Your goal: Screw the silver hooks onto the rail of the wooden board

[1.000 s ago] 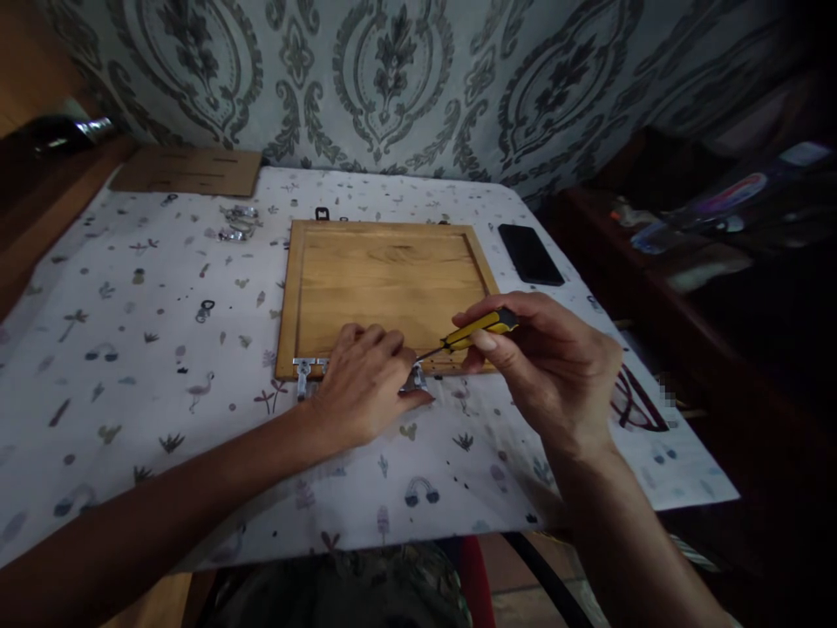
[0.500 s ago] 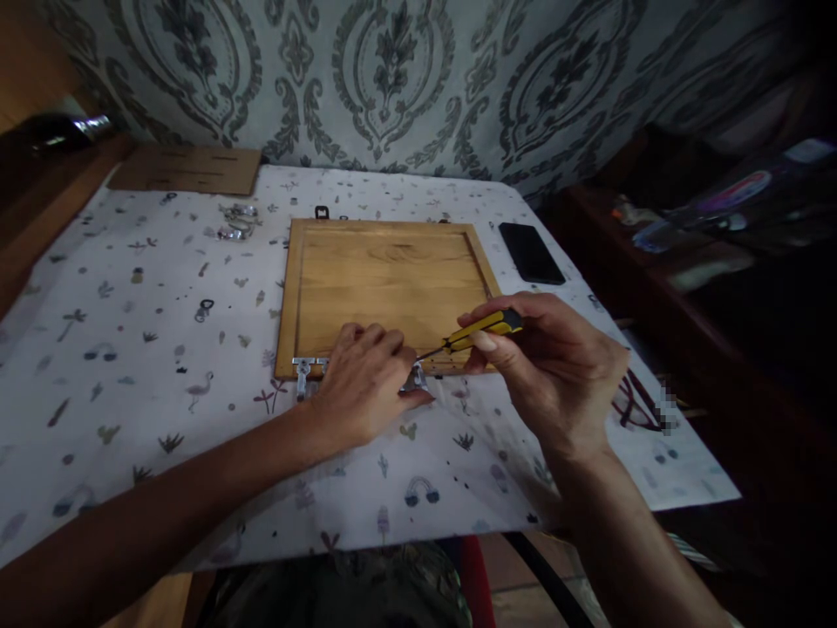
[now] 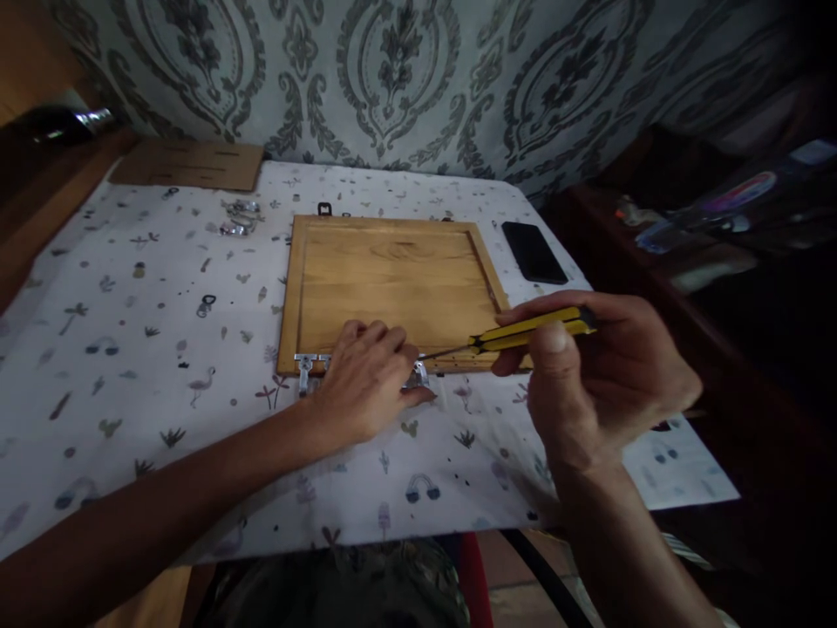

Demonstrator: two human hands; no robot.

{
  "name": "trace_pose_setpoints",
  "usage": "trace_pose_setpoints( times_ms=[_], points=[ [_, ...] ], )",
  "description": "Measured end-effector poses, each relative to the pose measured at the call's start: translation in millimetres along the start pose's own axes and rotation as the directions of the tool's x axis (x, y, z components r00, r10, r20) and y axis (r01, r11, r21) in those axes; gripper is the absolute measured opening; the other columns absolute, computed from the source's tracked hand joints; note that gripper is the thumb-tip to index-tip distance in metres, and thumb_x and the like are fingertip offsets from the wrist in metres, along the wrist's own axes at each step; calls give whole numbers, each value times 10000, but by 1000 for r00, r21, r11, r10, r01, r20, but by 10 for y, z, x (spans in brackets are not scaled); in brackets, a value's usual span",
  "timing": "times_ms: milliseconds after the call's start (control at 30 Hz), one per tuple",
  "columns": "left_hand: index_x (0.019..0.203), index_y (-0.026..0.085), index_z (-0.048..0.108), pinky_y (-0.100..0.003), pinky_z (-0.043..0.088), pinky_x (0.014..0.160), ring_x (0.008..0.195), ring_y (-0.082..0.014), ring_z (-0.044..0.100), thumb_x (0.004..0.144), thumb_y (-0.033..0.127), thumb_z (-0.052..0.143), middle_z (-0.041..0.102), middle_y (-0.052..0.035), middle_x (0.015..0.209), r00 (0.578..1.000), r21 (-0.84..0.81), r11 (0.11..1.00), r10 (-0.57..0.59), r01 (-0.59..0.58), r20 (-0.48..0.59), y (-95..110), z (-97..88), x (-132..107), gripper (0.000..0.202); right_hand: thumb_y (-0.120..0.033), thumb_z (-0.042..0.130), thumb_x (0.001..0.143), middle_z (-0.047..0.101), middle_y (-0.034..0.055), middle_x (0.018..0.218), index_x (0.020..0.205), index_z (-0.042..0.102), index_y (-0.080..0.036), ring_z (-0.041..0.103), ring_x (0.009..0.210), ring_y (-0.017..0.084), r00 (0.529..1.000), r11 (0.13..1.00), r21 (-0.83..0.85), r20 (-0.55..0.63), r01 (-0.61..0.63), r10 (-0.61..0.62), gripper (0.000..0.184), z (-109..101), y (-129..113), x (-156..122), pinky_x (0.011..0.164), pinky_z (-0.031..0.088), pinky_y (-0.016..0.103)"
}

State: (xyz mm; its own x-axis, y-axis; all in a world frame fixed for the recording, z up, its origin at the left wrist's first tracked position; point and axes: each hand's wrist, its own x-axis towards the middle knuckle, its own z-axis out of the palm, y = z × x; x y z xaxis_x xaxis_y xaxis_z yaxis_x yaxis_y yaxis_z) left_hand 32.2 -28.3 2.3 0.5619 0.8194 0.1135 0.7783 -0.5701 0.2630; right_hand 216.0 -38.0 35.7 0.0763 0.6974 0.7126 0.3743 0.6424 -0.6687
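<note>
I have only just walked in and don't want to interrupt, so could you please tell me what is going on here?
A person's right hand grips a yellow and black screwdriver, its tip by a metal fitting at the near edge of a wooden panel. The left hand rests over that edge; whether the tip touches a screw is too small to tell. Another metal fitting sits at the panel's near left corner.

legible text: none | bottle label (image 3: 742,192): too blurred to read
</note>
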Motion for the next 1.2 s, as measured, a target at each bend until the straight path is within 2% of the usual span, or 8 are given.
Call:
trace_pose_setpoints(
  times_ms=[267,433,533,800,1200],
  points=[
    [989,160,738,-440,390,914,1058,-287,601,907,552,679,691,-90,997,1000,-9,1000,-1,1,0,-1,3,6,405,-258,703,932,754,15,869,1008,715,-226,652,505,108,993,997,-59,98,-55,60,83,-46,-9,-45,430,521,241],
    [983,163,733,-427,386,905,1057,-281,598,908,560,676,693,-90,988,999,-18,1000,12,-12,-35,-9,19,-4,408,-233,707,924,758,14,842,990,718,-208,640,492,97,999,997,-73,29,-30,32,71,-35,-17,-10,419,499,232],
    [982,162,732,-426,384,905,1051,-279,602,906,558,680,697,-89,991,1000,-13,1000,12,-13,-20,-9,14,1,407,-228,712,918,757,10,829,986,718,-201,642,496,95,999,996,-82,-4,-43,43,73,-33,0,4,427,500,232],
    [985,162,730,-427,374,890,1040,-285,605,904,540,691,699,-94,1006,1000,-14,1000,13,-14,-11,-9,10,2,389,-177,726,893,754,18,811,966,730,-190,633,477,88,998,999,-34,57,-30,32,75,-5,41,-3,414,491,213],
    [990,165,729,-428,361,899,1056,-290,600,918,549,666,679,-86,1008,1000,-15,1000,9,-9,-4,-8,27,-2,396,-160,727,892,759,28,811,959,739,-187,635,459,81,999,1000,-28,47,8,-6,73,44,51,17,393,468,193]
  ],
)
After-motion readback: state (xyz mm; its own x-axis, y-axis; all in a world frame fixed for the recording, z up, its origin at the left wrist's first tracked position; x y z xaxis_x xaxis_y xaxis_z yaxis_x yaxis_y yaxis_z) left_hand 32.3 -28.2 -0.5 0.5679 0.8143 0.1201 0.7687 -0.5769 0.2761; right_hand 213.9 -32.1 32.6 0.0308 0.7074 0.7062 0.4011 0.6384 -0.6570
